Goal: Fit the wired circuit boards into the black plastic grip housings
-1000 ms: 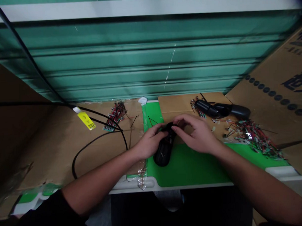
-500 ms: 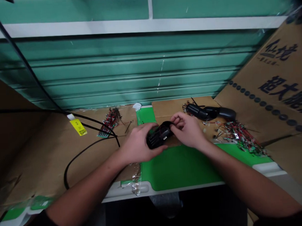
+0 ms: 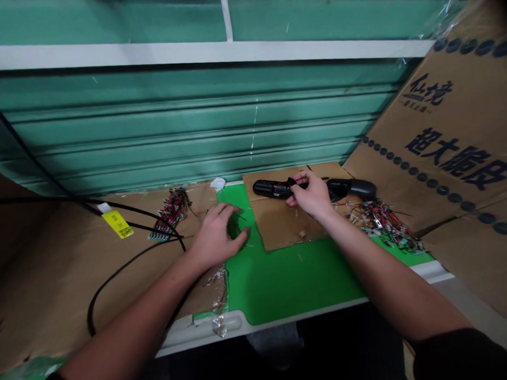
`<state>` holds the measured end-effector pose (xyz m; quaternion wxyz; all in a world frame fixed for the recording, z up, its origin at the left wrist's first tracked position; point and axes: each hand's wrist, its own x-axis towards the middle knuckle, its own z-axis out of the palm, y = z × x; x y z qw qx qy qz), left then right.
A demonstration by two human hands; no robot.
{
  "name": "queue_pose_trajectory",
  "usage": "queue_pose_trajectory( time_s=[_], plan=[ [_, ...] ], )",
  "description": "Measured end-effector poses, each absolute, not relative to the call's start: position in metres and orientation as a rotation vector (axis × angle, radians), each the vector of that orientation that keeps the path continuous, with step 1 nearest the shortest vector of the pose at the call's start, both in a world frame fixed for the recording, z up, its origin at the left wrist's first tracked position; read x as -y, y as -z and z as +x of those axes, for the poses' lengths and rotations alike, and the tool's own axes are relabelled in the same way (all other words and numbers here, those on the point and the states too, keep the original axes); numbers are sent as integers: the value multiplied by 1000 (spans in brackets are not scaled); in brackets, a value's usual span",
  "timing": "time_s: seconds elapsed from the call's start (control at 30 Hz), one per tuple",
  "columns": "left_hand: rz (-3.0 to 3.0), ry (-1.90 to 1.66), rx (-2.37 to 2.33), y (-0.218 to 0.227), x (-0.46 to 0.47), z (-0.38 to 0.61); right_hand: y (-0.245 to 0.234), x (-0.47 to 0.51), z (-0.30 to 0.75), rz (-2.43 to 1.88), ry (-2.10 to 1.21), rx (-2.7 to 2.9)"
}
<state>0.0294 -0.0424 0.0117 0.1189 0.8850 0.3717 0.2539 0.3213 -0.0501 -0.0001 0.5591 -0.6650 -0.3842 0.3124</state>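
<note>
My right hand [image 3: 310, 196] reaches to the back of the table and grips one end of a long black plastic housing [image 3: 272, 189] that lies on a cardboard sheet [image 3: 280, 225]. Red wires show at the spot where my fingers pinch it. More black housings [image 3: 350, 188] lie just right of my hand. My left hand [image 3: 217, 236] rests low over the edge of the green mat [image 3: 282, 278], fingers loosely curled and apart, holding nothing that I can see.
A heap of small wired circuit boards [image 3: 385, 223] lies at the right. Another bundle of red-wired boards [image 3: 168, 213] sits at the left, beside a black cable [image 3: 126, 263] with a yellow tag [image 3: 118, 224]. A green shutter stands behind; a printed cardboard panel [image 3: 449, 148] leans at right.
Both hands held the black housing over the mat. My right hand has carried it back to the other housings, and my left hand has let go and dropped to the mat's edge.
</note>
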Motion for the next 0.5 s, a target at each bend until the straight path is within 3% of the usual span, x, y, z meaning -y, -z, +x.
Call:
queue_pose_trajectory(
  time_s=[0.17,0.37,0.5],
  plan=[
    [2629,-654,-1207,-7,38,27,-6,53,336,-1573,-610,1055],
    [2629,-534,-1426,-14,34,23,-32,81,382,-1921,236,1824],
    [2598,-487,-1495,-14,34,24,-34,85,393,-2260,195,1966]
  ],
)
